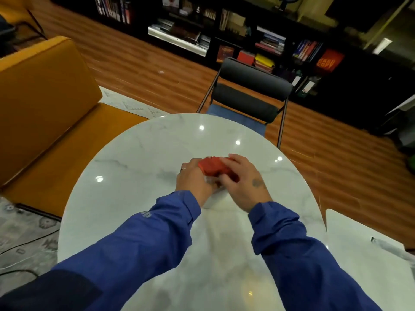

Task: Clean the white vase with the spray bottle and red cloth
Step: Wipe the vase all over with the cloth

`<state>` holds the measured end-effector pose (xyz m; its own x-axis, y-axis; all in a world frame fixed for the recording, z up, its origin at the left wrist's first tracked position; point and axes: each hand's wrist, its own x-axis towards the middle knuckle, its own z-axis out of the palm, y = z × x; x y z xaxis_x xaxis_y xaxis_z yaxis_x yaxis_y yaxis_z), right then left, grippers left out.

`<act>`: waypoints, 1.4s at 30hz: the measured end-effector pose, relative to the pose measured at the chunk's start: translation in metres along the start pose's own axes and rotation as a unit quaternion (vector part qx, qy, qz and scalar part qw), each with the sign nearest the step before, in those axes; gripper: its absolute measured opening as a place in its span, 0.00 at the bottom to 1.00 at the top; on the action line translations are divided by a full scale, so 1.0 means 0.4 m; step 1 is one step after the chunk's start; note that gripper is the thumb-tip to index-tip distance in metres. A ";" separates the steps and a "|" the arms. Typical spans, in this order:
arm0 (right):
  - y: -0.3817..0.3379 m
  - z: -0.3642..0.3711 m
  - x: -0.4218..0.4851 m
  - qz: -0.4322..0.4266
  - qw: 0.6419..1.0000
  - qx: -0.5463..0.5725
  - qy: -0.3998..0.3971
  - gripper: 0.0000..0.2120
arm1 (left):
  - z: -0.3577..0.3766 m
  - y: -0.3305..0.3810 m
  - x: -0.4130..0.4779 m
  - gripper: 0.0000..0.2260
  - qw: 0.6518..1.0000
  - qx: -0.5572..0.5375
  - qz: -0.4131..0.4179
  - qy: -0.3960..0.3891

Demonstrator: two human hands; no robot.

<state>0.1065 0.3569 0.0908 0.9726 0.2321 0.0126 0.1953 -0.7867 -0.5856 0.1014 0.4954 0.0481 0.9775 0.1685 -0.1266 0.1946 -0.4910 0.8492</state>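
The white vase (213,194) stands in the middle of the round marble table (125,198), mostly hidden under my two hands; only a pale strip of it shows between them. My left hand (194,180) grips the vase from the left. My right hand (242,182) presses the red cloth (213,168) onto the top of the vase. No spray bottle is in view.
A black chair (249,95) stands at the table's far edge. An orange sofa (45,104) lies to the left. A second white surface (370,261) sits at the lower right. A dark bookshelf (269,41) lines the far wall.
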 end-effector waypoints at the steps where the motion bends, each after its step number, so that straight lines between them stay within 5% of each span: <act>1: 0.001 0.016 -0.002 -0.011 0.999 -0.048 -0.011 0.20 | 0.002 -0.003 0.002 0.17 1.000 -0.014 -0.004 0.002; 5: -0.036 0.040 0.003 0.000 0.985 -0.172 0.026 0.15 | 0.009 -0.023 0.010 0.12 1.000 -0.019 0.003 0.008; 11: -0.014 -0.069 0.052 -0.075 0.967 -0.207 -0.130 0.19 | -0.015 -0.006 0.023 0.13 0.995 0.081 0.019 -0.053; 15: -0.028 -0.090 0.058 -0.084 0.941 -0.302 -0.126 0.20 | -0.015 -0.012 0.033 0.13 0.993 0.101 0.028 -0.047; 23: -0.069 0.001 0.085 0.078 0.983 -0.154 -0.061 0.09 | -0.008 -0.008 0.027 0.07 0.995 0.085 0.031 -0.034; 31: -0.017 -0.124 0.062 0.023 0.985 -0.093 -0.142 0.09 | -0.013 -0.007 0.034 0.16 0.998 0.044 0.011 -0.054; 34: 0.033 -0.154 0.083 0.104 0.994 -0.024 -0.014 0.10 | -0.016 0.001 0.032 0.19 0.997 0.041 -0.001 -0.058; 36: 0.046 -0.123 0.085 0.136 0.989 0.046 0.018 0.13 | -0.017 0.000 0.029 0.21 0.998 0.031 0.002 -0.054; 38: 0.040 -0.063 0.070 0.120 0.983 0.131 -0.042 0.11 | -0.016 -0.002 0.028 0.22 0.998 0.025 0.004 -0.054; 42: 0.025 -0.013 0.075 0.221 0.905 0.358 -0.062 0.13 | -0.021 0.010 0.031 0.21 0.997 0.044 0.008 -0.065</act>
<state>0.1382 0.3528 0.0896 0.9055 0.0814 -0.4164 -0.3849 -0.2556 -0.8869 0.1138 0.5028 0.0543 0.9815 0.0507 -0.1847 0.1806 -0.5663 0.8042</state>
